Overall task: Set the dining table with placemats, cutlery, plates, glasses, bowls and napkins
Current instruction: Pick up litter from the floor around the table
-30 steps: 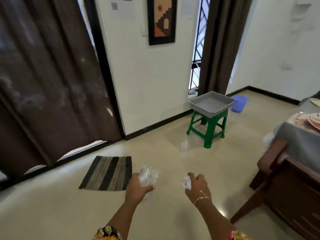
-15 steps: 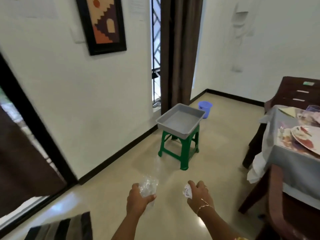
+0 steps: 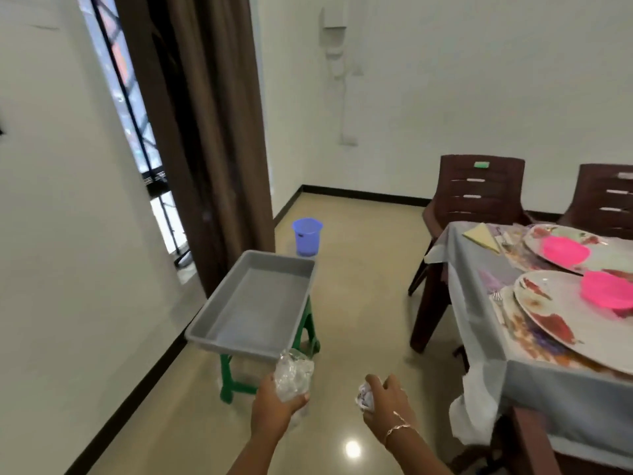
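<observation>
On the right, a big dining table (image 3: 561, 389) under a grey cloth. Up the left side, a long brown curtain (image 3: 212, 149) by the window. Behind the table, a dark brown chair (image 3: 479, 190) at the corner and a second chair (image 3: 609, 197) further right. In the middle of the floor, a grey tray (image 3: 260, 303) sitting flat on a green stool (image 3: 227, 378). On the table, two big flowery plates: the near plate (image 3: 548, 306) on a flowery placemat (image 3: 534, 341), and the far plate (image 3: 565, 234) behind it. On the far plate, a far pink bowl (image 3: 565, 252); on the near plate, a near pink bowl (image 3: 606, 289). On the floor past the tray, close to the curtain, a little blue bucket (image 3: 307, 236). Low down in front, the left hand (image 3: 274, 406), curled tight round a clear crinkly thing (image 3: 294, 375), too blurry to name. Near it, the right hand (image 3: 387, 406), with a thin bracelet (image 3: 399, 428) on the wrist and fingers closed round a small white crumpled wad (image 3: 364, 397). At the far corner of the table, a yellow napkin (image 3: 481, 236), flat beside the far plate. Left of the near plate, a tiny fork (image 3: 496, 296).
</observation>
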Demonstrator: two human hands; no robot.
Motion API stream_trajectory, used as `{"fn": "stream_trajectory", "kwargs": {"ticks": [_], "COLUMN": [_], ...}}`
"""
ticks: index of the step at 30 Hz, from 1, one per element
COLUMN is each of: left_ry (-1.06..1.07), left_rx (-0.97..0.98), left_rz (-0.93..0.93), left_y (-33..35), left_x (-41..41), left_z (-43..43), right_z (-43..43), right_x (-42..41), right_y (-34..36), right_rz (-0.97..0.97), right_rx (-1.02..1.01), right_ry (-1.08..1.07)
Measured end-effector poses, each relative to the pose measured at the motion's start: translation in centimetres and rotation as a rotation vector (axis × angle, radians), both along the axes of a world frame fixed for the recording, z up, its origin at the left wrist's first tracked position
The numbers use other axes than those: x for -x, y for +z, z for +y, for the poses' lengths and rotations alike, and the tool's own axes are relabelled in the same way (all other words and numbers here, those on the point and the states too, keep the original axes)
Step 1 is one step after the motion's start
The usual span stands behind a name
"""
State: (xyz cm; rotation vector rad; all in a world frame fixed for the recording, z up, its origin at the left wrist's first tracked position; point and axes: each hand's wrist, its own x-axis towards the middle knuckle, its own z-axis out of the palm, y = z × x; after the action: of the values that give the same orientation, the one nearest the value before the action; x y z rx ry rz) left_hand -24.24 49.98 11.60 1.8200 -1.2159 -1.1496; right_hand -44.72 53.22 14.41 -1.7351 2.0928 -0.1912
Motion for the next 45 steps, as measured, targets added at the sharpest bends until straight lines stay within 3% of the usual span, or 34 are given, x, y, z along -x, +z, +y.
{"fn": "stream_trajectory", "kwargs": {"ticks": [11, 19, 26, 39, 45], "left_ry": [-0.158, -0.056, 0.022, 0.201, 0.23], "left_rx": [0.002, -0.039, -0.06, -0.073, -0.154], "left_rz": [-0.017, 0.004, 0.027, 0.221, 0.151], "left_y": [2.0, -0.1, 0.5, -0.5, -1.6], "left_x": [9.3, 10.8, 12.2, 17.8, 18.9], "left_z": [-29.7, -49.2, -65.9, -90.1, -100.8], "right_z": [-28.0, -48.2, -66.2, -94.3, -107.3], "right_x": [9.8, 11.7, 13.1, 19.4, 22.8], "right_y": [3.4, 1.7, 4.8, 2.6, 3.0], "right_rz": [0.048, 0.161, 0.19, 0.224, 0.257], "right_rx": [0.043, -0.018, 0.005, -0.031, 0.002], "right_ry": [-0.084, 0.023, 0.067, 0.214, 0.286]}}
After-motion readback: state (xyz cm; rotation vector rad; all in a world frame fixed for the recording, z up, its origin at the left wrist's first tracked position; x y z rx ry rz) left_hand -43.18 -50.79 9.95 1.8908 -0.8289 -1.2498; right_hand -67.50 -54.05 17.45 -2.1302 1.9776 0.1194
